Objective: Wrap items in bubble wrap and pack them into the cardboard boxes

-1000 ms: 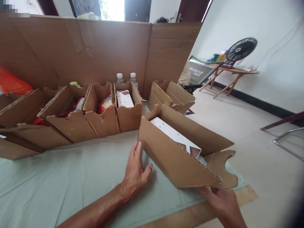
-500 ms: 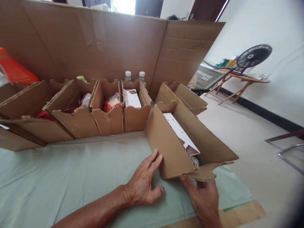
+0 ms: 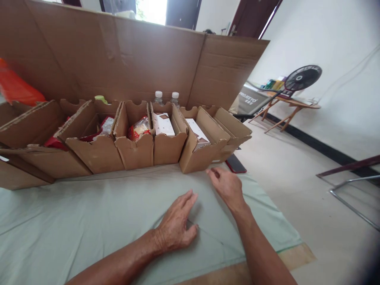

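A row of open cardboard bins stands on the green cloth [image 3: 118, 213]. The bin [image 3: 196, 160] right of centre holds a white box [image 3: 196, 131]; the bin [image 3: 169, 149] to its left holds another white box [image 3: 164, 124]. My left hand [image 3: 178, 221] rests over the cloth in front, thumb and fingers apart, holding nothing. My right hand [image 3: 227, 186] is just in front of the bin with the white box, its fingers curled together and not touching it; nothing shows between them.
A tall cardboard panel [image 3: 118, 59] rises behind the bins, with two capped bottles [image 3: 158, 97] before it. A dark phone-like object [image 3: 236, 163] lies by the right bins. Farther right are a fan [image 3: 303, 78] and a small wooden table [image 3: 292, 102].
The bin with the white box has moved back into the row beside its neighbours. My right hand has come off it and moved forward; my left hand no longer touches it.
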`<state>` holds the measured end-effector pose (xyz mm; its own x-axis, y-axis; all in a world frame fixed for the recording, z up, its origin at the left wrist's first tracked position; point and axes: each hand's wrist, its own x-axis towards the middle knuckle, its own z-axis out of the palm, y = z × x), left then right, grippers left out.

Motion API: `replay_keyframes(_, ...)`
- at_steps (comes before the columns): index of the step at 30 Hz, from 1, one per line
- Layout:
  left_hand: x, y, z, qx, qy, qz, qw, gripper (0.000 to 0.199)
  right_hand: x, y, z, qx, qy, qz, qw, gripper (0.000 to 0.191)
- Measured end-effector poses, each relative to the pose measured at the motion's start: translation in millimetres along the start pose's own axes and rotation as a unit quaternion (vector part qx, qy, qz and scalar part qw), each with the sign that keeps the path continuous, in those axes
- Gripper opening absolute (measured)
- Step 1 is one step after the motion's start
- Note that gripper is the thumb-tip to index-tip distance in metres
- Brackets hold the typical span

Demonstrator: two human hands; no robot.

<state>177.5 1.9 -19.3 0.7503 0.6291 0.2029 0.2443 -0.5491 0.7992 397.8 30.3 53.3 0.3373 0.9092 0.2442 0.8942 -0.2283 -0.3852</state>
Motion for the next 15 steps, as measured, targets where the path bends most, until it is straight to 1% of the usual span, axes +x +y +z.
replay_keyframes(2, 0, 3, -2.9, 0.021, -0.019, 0.015, 0.999, 0.084, -9, -9, 5, 0.022, -0.021, -0.046, 0.998, 0.03)
replay_keyframes(3, 1, 4, -4.4, 0.03, -0.022, 0.02, 0.999, 0.081, -13, -13, 9, 0.037, -0.026, -0.072, 0.996, 0.035)
replay_keyframes(5, 2, 7, -7.1, 0.042, -0.022, 0.021, 0.999, 0.076, -14, -21, 17, 0.063, -0.021, -0.109, 0.992, 0.048)
replay_keyframes(6, 2, 8, -8.0, 0.046, -0.023, 0.018, 0.999, 0.075, -12, -23, 22, 0.073, -0.015, -0.117, 0.99, 0.05)
replay_keyframes(8, 3, 10, -8.6, 0.053, -0.026, 0.011, 0.998, 0.072, -2, -24, 29, 0.084, -0.003, -0.118, 0.99, 0.052)
replay_keyframes(11, 4, 10, -7.5, 0.061, -0.026, 0.019, 0.998, 0.067, 9, -19, 35, 0.091, -0.001, -0.115, 0.989, 0.058)
replay_keyframes(13, 3, 10, -6.6, 0.064, -0.017, 0.028, 0.997, 0.064, 7, -18, 33, 0.099, -0.008, -0.12, 0.988, 0.054)
replay_keyframes(15, 2, 9, -6.5, 0.062, -0.009, 0.034, 0.997, 0.061, 2, -25, 23, 0.11, -0.012, -0.121, 0.986, 0.045)
